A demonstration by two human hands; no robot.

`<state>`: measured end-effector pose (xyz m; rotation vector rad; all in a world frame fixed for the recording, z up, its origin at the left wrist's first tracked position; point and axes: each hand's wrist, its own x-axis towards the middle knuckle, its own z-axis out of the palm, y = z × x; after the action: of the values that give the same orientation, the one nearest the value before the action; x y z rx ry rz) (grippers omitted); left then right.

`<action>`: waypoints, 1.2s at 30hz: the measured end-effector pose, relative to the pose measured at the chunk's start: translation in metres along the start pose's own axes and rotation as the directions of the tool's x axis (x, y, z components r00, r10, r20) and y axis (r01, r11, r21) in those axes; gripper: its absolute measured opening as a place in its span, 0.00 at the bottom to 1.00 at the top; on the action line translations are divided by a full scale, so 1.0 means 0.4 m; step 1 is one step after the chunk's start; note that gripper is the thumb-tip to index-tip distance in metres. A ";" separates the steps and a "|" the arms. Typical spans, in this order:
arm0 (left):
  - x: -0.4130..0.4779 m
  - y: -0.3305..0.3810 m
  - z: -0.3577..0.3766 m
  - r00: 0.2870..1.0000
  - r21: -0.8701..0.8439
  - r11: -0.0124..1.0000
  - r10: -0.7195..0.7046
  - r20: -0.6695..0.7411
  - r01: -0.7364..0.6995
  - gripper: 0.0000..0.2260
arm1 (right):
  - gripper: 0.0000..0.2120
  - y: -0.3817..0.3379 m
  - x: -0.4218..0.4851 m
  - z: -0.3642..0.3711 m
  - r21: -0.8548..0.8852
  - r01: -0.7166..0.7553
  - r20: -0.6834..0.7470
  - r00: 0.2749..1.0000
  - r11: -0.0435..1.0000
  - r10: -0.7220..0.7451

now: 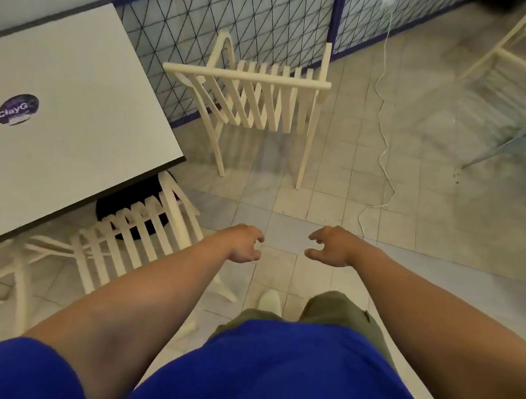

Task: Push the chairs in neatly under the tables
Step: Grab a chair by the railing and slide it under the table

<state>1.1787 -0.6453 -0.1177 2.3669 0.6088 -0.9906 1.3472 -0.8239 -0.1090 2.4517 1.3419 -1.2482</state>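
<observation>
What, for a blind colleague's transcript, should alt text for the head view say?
The empty left hand and right hand reach toward a cream slatted chair standing on the tiled floor beside a white table. A second chair sits partly under the table; a white cable trails across the floor.

Only one readable marking: "ClayG" in pale lettering, with a following letter too blurred to settle, printed across the middle of a round dark purple sticker (pixel 17 109). Stuck flat on the top of the white square-cornered table (pixel 85 84) with a dark edge, toward its left part in the head view. Beneath the word, a small pale strip (pixel 18 120) bearing print too small to read. Above the word, faint smaller marks, likewise illegible.
</observation>
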 end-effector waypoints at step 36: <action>0.506 -0.394 -0.969 0.952 0.138 0.982 -0.086 -0.293 0.131 0.34 | 0.32 -0.051 0.768 -0.824 -0.103 0.114 -0.201 0.971 0.988 -0.133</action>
<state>1.4192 -0.2500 -0.0744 2.6668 0.8038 -0.7689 1.6227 -0.4673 -0.0951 2.5265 1.5871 -0.9503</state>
